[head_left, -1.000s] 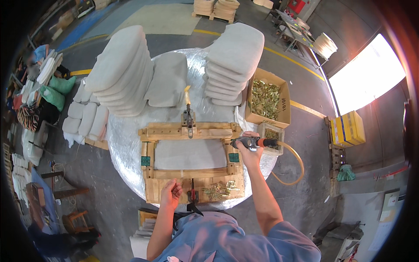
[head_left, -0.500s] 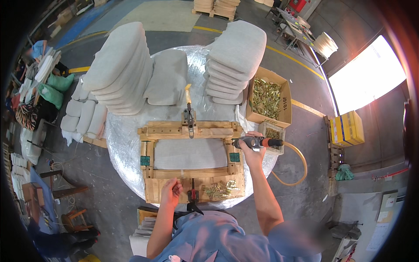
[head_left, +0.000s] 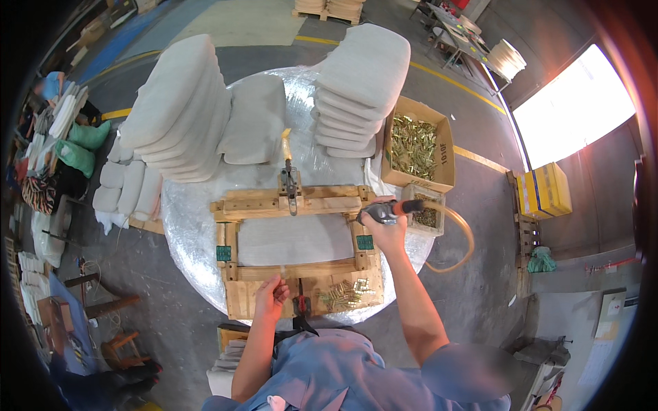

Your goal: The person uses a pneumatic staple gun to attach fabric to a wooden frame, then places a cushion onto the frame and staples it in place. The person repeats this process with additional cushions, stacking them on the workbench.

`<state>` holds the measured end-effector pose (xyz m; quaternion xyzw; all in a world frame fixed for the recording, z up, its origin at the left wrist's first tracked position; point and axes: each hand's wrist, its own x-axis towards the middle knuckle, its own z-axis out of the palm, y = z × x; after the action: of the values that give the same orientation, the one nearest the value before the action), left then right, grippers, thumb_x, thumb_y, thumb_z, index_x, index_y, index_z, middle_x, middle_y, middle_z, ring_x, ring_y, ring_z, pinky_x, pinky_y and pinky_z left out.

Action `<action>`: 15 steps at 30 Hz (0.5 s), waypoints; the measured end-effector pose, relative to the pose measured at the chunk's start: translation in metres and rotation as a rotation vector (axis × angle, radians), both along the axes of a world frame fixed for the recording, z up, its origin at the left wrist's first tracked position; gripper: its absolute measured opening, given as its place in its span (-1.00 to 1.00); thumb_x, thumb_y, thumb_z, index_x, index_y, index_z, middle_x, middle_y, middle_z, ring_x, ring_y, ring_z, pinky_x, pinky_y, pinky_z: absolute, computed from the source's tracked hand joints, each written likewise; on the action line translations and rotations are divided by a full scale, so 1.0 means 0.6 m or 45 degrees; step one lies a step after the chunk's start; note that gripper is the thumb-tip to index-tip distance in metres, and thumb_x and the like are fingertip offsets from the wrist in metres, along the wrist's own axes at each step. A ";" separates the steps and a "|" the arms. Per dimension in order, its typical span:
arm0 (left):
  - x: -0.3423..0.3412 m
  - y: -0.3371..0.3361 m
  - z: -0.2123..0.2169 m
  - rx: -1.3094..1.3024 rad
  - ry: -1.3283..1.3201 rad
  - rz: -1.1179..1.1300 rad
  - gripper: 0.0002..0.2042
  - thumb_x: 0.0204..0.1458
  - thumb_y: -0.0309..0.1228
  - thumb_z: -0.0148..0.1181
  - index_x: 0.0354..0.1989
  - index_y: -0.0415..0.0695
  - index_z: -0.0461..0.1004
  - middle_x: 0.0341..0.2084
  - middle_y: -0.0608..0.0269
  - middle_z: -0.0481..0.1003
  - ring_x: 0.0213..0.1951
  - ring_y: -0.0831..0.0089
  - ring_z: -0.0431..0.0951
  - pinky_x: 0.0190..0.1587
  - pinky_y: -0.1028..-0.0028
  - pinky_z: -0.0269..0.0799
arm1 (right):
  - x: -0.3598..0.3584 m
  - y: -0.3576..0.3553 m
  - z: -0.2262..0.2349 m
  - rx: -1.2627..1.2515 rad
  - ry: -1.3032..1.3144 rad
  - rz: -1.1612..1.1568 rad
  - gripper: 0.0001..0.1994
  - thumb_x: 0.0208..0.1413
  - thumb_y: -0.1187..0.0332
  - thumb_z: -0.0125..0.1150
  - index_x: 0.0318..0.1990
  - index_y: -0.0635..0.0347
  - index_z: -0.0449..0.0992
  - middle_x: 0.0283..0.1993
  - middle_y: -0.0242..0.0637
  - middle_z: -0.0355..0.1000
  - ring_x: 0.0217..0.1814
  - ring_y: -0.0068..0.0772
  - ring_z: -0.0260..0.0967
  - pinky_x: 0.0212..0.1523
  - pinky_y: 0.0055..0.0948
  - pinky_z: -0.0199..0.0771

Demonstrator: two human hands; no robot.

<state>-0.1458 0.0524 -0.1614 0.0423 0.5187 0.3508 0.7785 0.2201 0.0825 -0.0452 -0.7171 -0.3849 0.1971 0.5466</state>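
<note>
In my right hand (head_left: 388,233) is a dark grey air-powered driver (head_left: 378,212) with an orange and black rear end. Its front end is at the right side of a wooden clamping frame (head_left: 301,206), and I cannot tell whether they touch. A pale padded panel (head_left: 295,241) lies inside the frame. My left hand (head_left: 273,293) is near the frame's front rail, its fingers curled together; what they hold, if anything, is hidden. Loose brass-coloured metal fittings (head_left: 345,293) lie on the wooden base to its right. A toggle clamp (head_left: 290,185) with a yellow handle sits on the back rail.
Stacks of grey padded panels (head_left: 171,103) stand behind the frame on a round, film-wrapped table (head_left: 188,226). A cardboard box (head_left: 444,154) of fittings and a smaller bin (head_left: 426,218) of small parts sit at the right. The yellowish air hose (head_left: 469,240) loops beside them.
The driver's rear end has swung away from me, and its front end has come slightly left toward the frame. My left hand stays curled near the front rail. The whole view has shifted slightly.
</note>
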 end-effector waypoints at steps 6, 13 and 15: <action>0.032 -0.001 -0.006 -0.023 -0.102 -0.050 -0.75 0.40 -0.27 0.34 0.10 -0.14 0.60 -0.25 0.25 0.69 -0.31 0.42 0.74 -0.25 0.44 0.77 | 0.009 -0.007 -0.013 0.005 0.046 0.013 -0.56 -0.03 0.51 0.59 0.03 0.21 0.57 -0.12 -0.39 0.61 -0.06 -0.55 0.57 0.03 -0.46 0.58; 0.019 -0.003 0.069 0.014 -0.243 -0.167 -0.37 0.49 0.12 0.04 0.42 -0.20 0.44 0.17 -0.06 0.64 0.07 0.16 0.73 -0.04 0.29 0.71 | -0.043 -0.142 0.010 0.243 0.248 -0.178 -0.47 0.03 0.62 0.56 0.18 0.24 0.51 0.12 -0.20 0.58 0.22 -0.33 0.57 0.29 -0.32 0.57; 0.008 -0.011 0.066 0.056 -0.255 -0.192 -0.30 0.47 0.22 -0.03 0.47 -0.15 0.43 0.24 -0.02 0.62 0.16 0.15 0.70 0.03 0.26 0.68 | -0.080 -0.191 0.039 0.212 0.426 -0.159 -0.45 0.08 0.59 0.50 0.24 0.22 0.46 0.18 -0.11 0.58 0.22 -0.27 0.58 0.30 -0.28 0.59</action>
<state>-0.1408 0.0460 -0.1217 0.0630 0.4258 0.3051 0.8495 0.1723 -0.0322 -0.0219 -0.6493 -0.2583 0.2467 0.6714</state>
